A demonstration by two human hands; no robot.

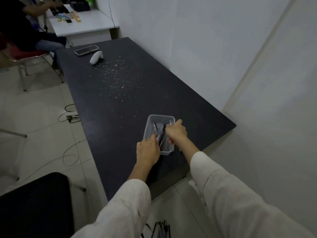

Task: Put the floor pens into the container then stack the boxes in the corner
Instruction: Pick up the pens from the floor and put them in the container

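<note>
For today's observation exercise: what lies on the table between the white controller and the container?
Head view: between controller and container, just bare table scattered with white specks.

Dark table [137, 83] bearing clear container [161, 115], phone [86, 50], white controller [96, 57], pens [162, 229] on floor [42, 117]

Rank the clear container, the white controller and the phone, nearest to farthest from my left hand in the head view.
1. Clear container, at the left hand's fingertips.
2. White controller, at the table's far end.
3. Phone, just beyond the controller.
</note>
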